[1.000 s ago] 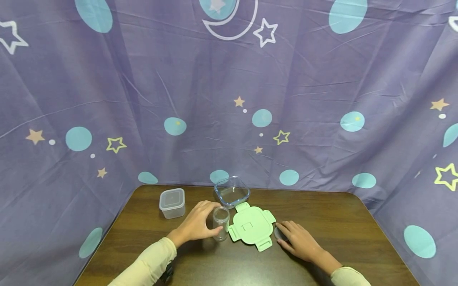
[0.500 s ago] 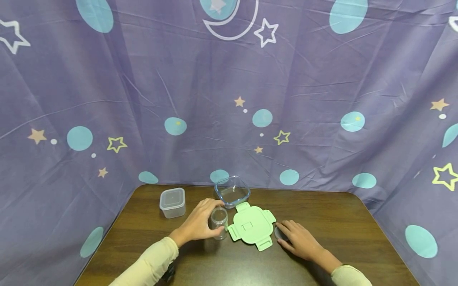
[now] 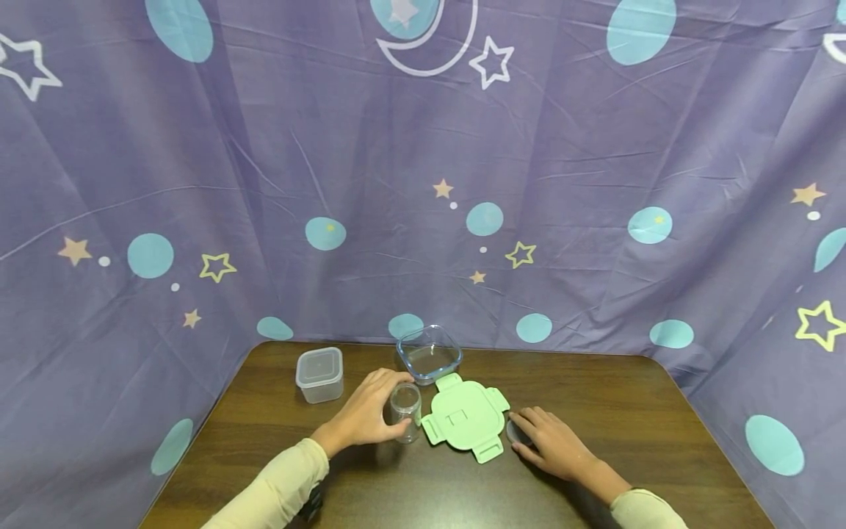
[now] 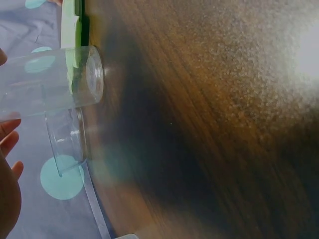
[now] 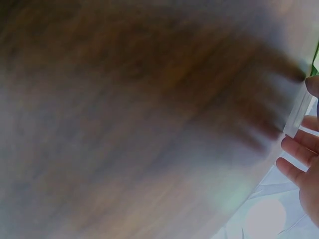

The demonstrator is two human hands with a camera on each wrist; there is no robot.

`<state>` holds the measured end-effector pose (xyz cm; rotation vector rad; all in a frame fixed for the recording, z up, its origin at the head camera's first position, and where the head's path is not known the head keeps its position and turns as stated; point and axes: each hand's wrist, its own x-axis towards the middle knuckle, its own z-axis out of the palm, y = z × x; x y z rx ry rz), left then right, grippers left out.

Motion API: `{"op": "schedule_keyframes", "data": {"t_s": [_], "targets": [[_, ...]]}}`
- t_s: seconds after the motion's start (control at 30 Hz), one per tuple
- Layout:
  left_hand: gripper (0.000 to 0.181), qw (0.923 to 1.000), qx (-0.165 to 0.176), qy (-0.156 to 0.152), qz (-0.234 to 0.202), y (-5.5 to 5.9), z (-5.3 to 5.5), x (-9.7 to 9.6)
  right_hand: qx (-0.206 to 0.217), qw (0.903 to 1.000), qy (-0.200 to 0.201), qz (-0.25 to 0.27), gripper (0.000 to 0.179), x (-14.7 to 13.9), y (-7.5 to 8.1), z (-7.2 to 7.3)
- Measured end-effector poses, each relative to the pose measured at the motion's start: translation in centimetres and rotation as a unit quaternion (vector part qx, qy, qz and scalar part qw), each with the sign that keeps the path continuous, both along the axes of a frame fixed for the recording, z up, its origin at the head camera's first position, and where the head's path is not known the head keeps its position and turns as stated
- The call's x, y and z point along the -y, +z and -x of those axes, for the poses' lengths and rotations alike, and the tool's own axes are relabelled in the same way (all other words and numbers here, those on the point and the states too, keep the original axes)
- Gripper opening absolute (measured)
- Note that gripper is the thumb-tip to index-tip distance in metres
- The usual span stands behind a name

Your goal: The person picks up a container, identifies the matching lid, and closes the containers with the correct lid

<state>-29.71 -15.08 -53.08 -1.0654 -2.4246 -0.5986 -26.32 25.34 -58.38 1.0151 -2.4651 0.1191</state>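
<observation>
In the head view, my left hand holds a clear cylindrical jar upright, thumb on the near side and fingers at the far side. The left wrist view shows the jar between thumb and fingers, its base close to the table. Off to the right, my right hand grips a small round translucent lid by its edge, low at the tabletop. The right wrist view has this lid edge-on, between thumb and fingertips. Part of it is hidden under the hand.
Between the hands lies a green lid with side flaps. Behind it stands a square glass container. A lidded translucent plastic box is at the left on the wooden table. A patterned curtain hangs behind.
The left hand and the jar have shifted very slightly left, a little away from the green lid. My right hand and the round lid have stayed in place.
</observation>
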Motion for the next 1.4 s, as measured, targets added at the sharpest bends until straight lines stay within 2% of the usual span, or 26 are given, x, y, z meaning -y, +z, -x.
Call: {"op": "schedule_keyframes", "data": {"t_s": [0.23,0.5,0.7,0.9,1.23,1.4], "targets": [[0.07,1.0,0.001,0.003,-0.003,-0.2,0.0,0.0,-0.008,0.9999,0.008,0.007,0.053,0.1,0.2,0.1],[0.072,0.9999,-0.001,0.0,-0.015,-0.4,-0.1,0.1,-0.012,0.9994,0.018,0.027,0.055,0.5,0.9,0.8],[0.072,0.9996,-0.005,-0.001,-0.027,-0.5,-0.1,0.0,-0.032,0.9973,0.047,0.045,0.057,1.5,2.1,1.3],[0.073,0.9993,0.003,0.0,-0.036,-0.5,0.0,-0.1,-0.045,0.9961,0.057,0.05,0.057,2.9,3.6,1.4],[0.072,0.999,0.006,-0.005,-0.044,-0.7,0.1,-0.5,-0.035,0.9952,0.064,0.066,0.058,5.3,5.5,1.3],[0.072,0.9988,0.019,0.001,-0.045,-0.6,0.1,-0.5,-0.033,0.995,0.064,0.069,0.059,6.0,6.2,1.1]]}}
